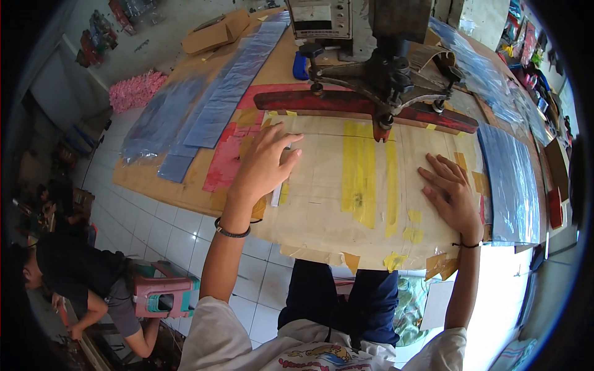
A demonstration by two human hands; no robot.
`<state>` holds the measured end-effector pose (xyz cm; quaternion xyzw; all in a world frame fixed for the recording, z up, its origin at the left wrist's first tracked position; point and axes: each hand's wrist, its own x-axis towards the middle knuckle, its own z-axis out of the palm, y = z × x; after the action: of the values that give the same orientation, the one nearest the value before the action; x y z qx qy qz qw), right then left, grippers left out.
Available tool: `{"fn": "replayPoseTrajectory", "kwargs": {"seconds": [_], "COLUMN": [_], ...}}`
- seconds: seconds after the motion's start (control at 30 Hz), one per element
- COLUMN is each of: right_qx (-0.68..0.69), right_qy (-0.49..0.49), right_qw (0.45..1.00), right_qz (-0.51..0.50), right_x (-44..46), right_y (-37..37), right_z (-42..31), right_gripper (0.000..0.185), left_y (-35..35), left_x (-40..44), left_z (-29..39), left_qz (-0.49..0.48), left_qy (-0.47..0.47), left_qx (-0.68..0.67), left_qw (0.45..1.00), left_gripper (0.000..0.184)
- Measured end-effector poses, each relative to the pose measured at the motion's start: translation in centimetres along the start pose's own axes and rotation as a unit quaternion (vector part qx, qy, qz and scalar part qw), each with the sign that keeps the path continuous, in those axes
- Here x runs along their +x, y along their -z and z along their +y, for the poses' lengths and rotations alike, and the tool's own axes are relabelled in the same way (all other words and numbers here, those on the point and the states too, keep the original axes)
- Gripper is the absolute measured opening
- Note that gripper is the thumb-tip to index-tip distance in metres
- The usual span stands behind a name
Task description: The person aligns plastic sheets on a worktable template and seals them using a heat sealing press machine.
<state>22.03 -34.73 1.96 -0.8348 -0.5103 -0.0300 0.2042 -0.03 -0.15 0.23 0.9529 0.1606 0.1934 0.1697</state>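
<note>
My left hand [267,157] is over the left edge of a pale, tape-patched board [315,204], its fingers apart. Just below it, a narrow white strip [276,195] lies along that edge. On the board's right side rests my right hand [450,195], palm down with fingers spread. Strips of yellow tape [359,179] run down the board between my hands. Beyond my fingers, a long dark-red bar [322,102] of a press crosses the board's far edge. Its black metal bracket [390,80] hangs above. Neither hand appears to hold anything.
Stacks of bluish plastic sheets lie on the left [229,86] and right [513,185]. A cardboard box [216,31] and a control box [322,18] stand at the back. A person [80,272] works at lower left beside a pink-and-green stool [164,290].
</note>
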Motion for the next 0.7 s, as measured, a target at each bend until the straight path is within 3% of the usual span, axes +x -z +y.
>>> {"fn": "replayPoseTrajectory", "kwargs": {"seconds": [0.7], "right_qx": [0.001], "right_qy": [-0.002], "right_qw": [1.0], "right_qz": [0.003], "right_x": [0.06], "right_y": [-0.24], "right_z": [0.17], "right_gripper": [0.037], "left_y": [0.02], "left_x": [-0.08], "left_z": [0.16], "left_qz": [-0.009], "left_qy": [0.002], "left_qx": [0.006], "left_qw": [1.0], "left_gripper": [0.039]}}
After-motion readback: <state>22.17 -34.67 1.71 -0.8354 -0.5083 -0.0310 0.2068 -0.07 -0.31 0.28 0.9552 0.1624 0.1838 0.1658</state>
